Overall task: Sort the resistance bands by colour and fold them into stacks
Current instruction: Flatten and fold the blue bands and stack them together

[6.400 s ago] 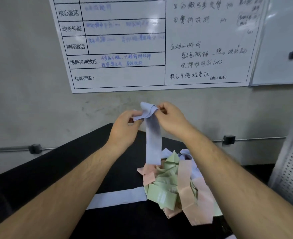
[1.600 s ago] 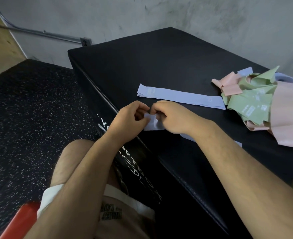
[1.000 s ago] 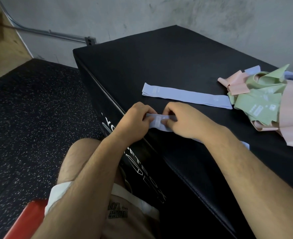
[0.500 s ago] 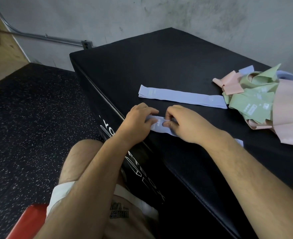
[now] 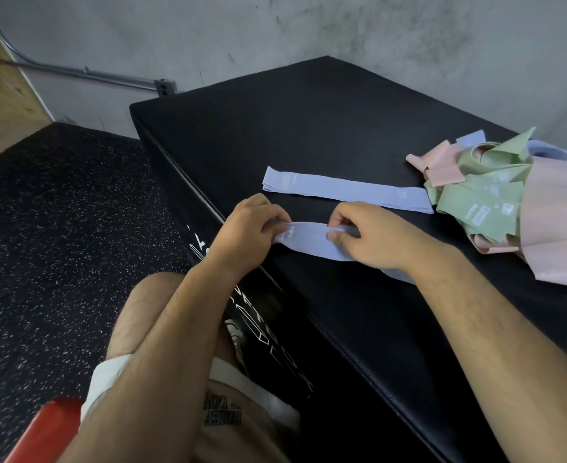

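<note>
Spread further apart than half a second ago, the two hands are now seen in the head view with more of the lilac-blue band (image 5: 308, 240) exposed between them; several seconds ago the same band was held up in the air, and it has since been brought down onto the black box (image 5: 308, 121). The band's left end is pinched by the left hand (image 5: 248, 228), fingers curled over it at the near left edge of the box. A point further right is pinched between thumb and forefinger of the right hand (image 5: 372, 238), and the rest of the band runs on under the right wrist.

Just beyond the hands a second blue band (image 5: 345, 190) is laid out flat, apart from the held one. Its right end reaches the mixed pile (image 5: 496, 208) of green, pink and blue bands heaped at the right of the box.

The step in hand is judged to be the flattening of a blue band before it is folded. Sorting is judged barely begun, since most bands are left tangled in the pile. For the next move, the band would need to be smoothed until no twist is left, its ends brought together squarely, and the fold pressed down beside or upon the other blue band so that one blue stack is started
</note>
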